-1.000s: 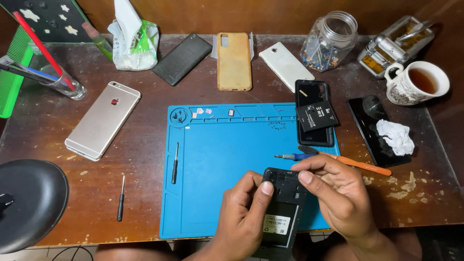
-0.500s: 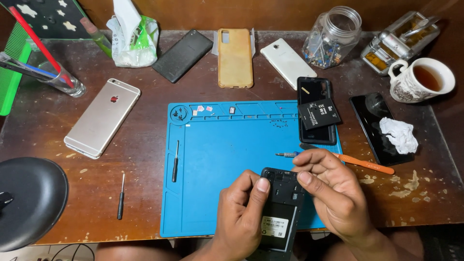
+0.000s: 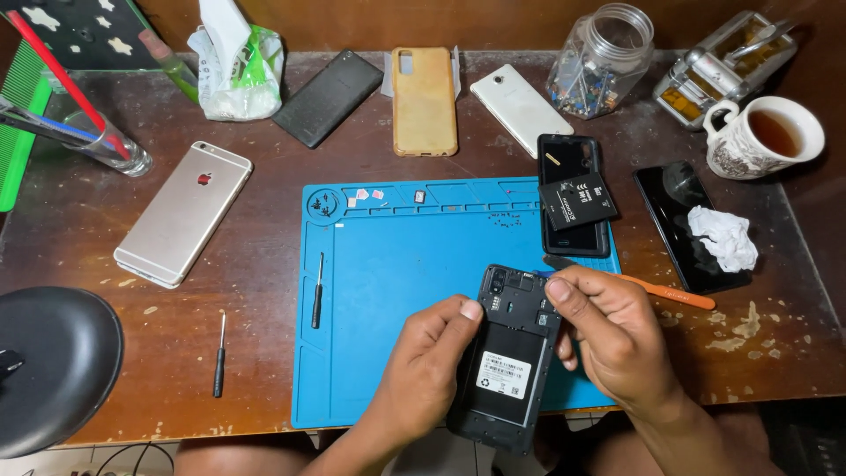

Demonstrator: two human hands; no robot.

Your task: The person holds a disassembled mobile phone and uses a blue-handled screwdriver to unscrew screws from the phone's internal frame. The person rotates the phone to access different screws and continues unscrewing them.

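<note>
At the lower middle of the frame, over the blue mat (image 3: 397,264), the left hand (image 3: 423,370) is gripping an open-backed phone (image 3: 507,361), while the right hand's (image 3: 617,339) curled fingers are pinching its top corner.

The right hand (image 3: 617,339) has slid up the opened phone's (image 3: 511,353) edge.

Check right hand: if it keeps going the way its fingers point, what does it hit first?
The right hand points left, fingertips at the opened black phone held by the left hand. It meets that phone's top right edge first; contact may already exist, depth unclear.
</note>
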